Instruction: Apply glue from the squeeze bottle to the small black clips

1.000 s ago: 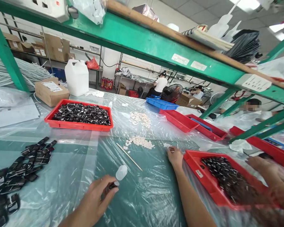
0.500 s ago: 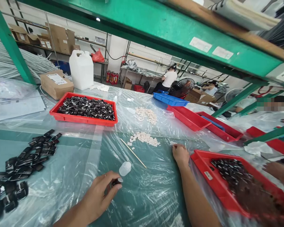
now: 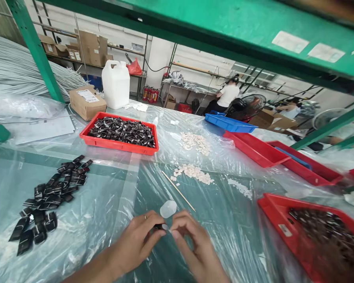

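Observation:
My left hand (image 3: 138, 239) pinches a small black piece (image 3: 158, 226) between thumb and fingertips. Close against it, the fingertips of my right hand (image 3: 191, 239) are pressed together; whatever is between them is too small to make out. Just beyond both hands lies a translucent white oval object (image 3: 168, 209). A thin wooden stick (image 3: 179, 192) rests diagonally behind it. Small cream-coloured pieces (image 3: 194, 173) are spread past the stick, with a second patch of cream pieces (image 3: 195, 143) farther back. To their right are small white bits (image 3: 240, 188).
Black pieces (image 3: 54, 192) lie loosely at left. A red tray (image 3: 120, 147) full of black pieces stands behind them; another red tray (image 3: 279, 224) is at right. A white jug (image 3: 116, 86), a carton (image 3: 87, 103) and a blue tray (image 3: 231, 124) are farther back. A green beam (image 3: 209, 39) crosses overhead.
My right hand has come left from beside the white bits to my left hand's fingertips. My left hand still pinches the black piece. The view has shifted, and the other person's arm at right is gone.

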Available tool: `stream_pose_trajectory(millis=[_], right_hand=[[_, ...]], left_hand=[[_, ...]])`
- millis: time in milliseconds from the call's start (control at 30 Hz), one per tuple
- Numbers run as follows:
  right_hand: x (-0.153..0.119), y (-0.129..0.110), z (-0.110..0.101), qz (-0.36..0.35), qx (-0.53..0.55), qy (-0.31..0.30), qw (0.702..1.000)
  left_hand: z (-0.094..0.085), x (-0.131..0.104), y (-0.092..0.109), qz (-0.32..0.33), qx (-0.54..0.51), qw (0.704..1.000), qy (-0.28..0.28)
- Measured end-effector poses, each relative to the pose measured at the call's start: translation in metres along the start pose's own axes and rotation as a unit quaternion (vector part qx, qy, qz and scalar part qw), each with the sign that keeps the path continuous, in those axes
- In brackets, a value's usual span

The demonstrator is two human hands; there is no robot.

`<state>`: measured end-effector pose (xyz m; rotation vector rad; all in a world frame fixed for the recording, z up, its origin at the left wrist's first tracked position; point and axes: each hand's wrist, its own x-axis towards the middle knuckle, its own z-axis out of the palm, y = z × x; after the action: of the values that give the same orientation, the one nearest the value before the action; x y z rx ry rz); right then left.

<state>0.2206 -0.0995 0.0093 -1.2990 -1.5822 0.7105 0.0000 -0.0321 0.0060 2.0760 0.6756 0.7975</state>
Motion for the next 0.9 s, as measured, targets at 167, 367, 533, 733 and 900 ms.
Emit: stream_pose_trajectory(millis=[167, 367, 533, 733, 900], right_hand=[[-0.009, 0.008, 0.018, 0.006, 0.055, -0.007, 0.998], [-0.004, 0.014, 0.008, 0.071, 0.123, -0.061, 0.988], [0.0, 0.01, 0.005, 0.14, 0.196, -0.124, 0.963], [0.005, 0.009, 0.007, 0.206, 0.248, -0.165, 0.932], [0.004, 0.008, 0.011, 0.247, 0.271, -0.161, 0.916]], left_hand=[[0.0, 0.0, 0.002, 0.008, 0.009, 1.0, -0.005], [0.006, -0.004, -0.001, 0.016, 0.023, 1.0, -0.007], [0.015, -0.006, -0.011, 0.013, 0.014, 1.0, -0.014], [0.018, -0.005, -0.016, 0.023, 0.018, 0.999, -0.024], [0.017, -0.004, -0.015, 0.05, 0.042, 0.997, -0.042]])
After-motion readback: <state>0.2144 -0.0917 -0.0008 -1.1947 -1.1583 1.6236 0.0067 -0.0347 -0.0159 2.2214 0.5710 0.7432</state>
